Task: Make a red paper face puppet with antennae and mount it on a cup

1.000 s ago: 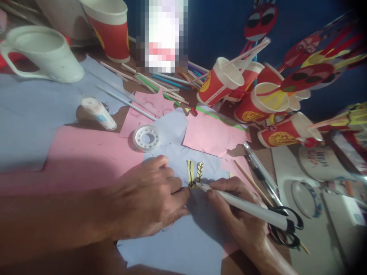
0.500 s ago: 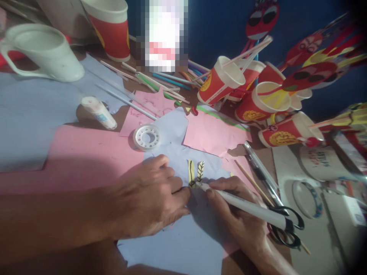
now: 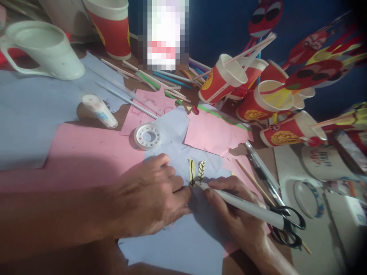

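Note:
Two small yellow paper strips lie side by side on blue paper [image 3: 177, 244]. The left strip [image 3: 192, 170] has a dark line along it; the right strip [image 3: 202, 170] bears a leaf-like vein pattern. My left hand [image 3: 157, 198] rests with curled fingers, its fingertips at the lower end of the left strip, pressing it down. In my right hand [image 3: 243, 214] is a white marker [image 3: 249, 206], its tip at the lower end of the left strip. Just above my left hand sits a white tape roll [image 3: 148, 136].
Black-handled scissors [image 3: 289, 227] and pens [image 3: 262, 172] lie right of my right hand. Red paper cups [image 3: 278, 137] stand at the back right, a white mug [image 3: 43, 49] at the back left. A glue bottle [image 3: 99, 110] and straws [image 3: 160, 84] lie beyond my hands.
The marker tip has shifted very slightly near the lower end of the left strip, and dark marks there look a little fuller. The whole view has moved slightly.

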`<state>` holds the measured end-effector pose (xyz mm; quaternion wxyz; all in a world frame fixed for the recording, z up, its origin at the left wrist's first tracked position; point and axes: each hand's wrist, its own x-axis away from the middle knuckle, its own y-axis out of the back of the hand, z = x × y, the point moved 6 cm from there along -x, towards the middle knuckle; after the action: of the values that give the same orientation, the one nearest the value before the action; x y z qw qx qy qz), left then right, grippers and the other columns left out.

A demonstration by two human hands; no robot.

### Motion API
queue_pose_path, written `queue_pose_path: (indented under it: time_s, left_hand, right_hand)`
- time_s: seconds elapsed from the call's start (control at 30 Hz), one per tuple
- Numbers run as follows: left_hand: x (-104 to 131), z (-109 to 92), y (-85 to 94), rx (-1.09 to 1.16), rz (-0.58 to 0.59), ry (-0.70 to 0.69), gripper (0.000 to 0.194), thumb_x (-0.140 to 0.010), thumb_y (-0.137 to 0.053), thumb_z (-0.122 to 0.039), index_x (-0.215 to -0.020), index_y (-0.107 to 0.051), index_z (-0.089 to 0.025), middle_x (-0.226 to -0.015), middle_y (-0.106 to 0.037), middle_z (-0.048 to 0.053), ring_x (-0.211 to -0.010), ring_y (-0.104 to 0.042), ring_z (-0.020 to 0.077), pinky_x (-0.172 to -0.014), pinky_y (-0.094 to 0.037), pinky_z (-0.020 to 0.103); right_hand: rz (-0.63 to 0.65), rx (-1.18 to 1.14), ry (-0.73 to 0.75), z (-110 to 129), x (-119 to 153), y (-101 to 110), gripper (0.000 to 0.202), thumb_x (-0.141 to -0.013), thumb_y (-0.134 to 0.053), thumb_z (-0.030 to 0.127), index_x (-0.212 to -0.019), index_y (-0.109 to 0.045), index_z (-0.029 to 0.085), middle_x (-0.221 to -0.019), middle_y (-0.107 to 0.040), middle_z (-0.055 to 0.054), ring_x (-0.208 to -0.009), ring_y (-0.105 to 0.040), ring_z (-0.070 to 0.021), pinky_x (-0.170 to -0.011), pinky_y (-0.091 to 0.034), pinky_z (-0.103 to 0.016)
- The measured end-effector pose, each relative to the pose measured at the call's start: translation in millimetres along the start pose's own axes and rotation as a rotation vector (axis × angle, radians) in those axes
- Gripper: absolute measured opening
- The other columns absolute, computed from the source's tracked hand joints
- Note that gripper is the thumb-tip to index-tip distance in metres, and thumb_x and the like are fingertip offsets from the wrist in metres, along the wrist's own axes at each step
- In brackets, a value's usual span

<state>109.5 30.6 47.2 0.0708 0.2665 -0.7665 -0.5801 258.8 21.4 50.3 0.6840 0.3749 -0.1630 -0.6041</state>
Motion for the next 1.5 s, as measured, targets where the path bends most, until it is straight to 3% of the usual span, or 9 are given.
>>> queue_pose_path:
  time_s: [0.47,0.73,1.0,1.5]
  left_hand:
    - [1,0,-2.3,0.020,0.012,-0.003,0.023,-0.095,-0.047,-0.032,-0.081,-0.059,-0.018,-0.068,-0.060,0.000,-0.060,-0.051,0.0177,-0.068,-0.030,0.037]
    - [0,0,-0.2,0.009,0.029,0.011,0.023,-0.095,-0.048,-0.033,-0.083,-0.060,-0.018,-0.068,-0.059,-0.001,-0.060,-0.049,0.0175,-0.068,-0.030,0.038]
    - [-1,0,-2.1,0.012,0.033,0.011,0.023,-0.095,-0.047,-0.033,-0.082,-0.059,-0.018,-0.067,-0.059,-0.001,-0.060,-0.049,0.0174,-0.068,-0.030,0.037]
    - [-1,0,-0.9,0.002,0.015,0.003,0.022,-0.093,-0.051,-0.033,-0.083,-0.062,-0.018,-0.066,-0.060,0.000,-0.061,-0.052,0.0175,-0.069,-0.031,0.036]
  right_hand:
    - [0.001,0.030,0.013,2,-1,-3,0.005,-0.085,-0.061,0.020,-0.086,-0.057,0.023,-0.069,-0.068,0.004,-0.056,-0.064,-0.0115,-0.055,-0.051,-0.023]
    - [-0.049,-0.001,-0.018,-4,1,8,0.004,-0.083,-0.062,0.019,-0.086,-0.060,0.021,-0.068,-0.068,0.001,-0.052,-0.065,-0.0126,-0.042,-0.049,-0.020]
    - [-0.016,-0.009,-0.034,-4,1,4,0.005,-0.083,-0.061,0.019,-0.084,-0.058,0.023,-0.063,-0.064,0.003,-0.043,-0.058,-0.0100,-0.037,-0.043,-0.020]
    - [-0.033,0.043,-0.018,-1,-4,4,0.005,-0.082,-0.061,0.017,-0.082,-0.060,0.022,-0.065,-0.067,0.003,-0.052,-0.063,-0.0112,-0.047,-0.051,-0.020]
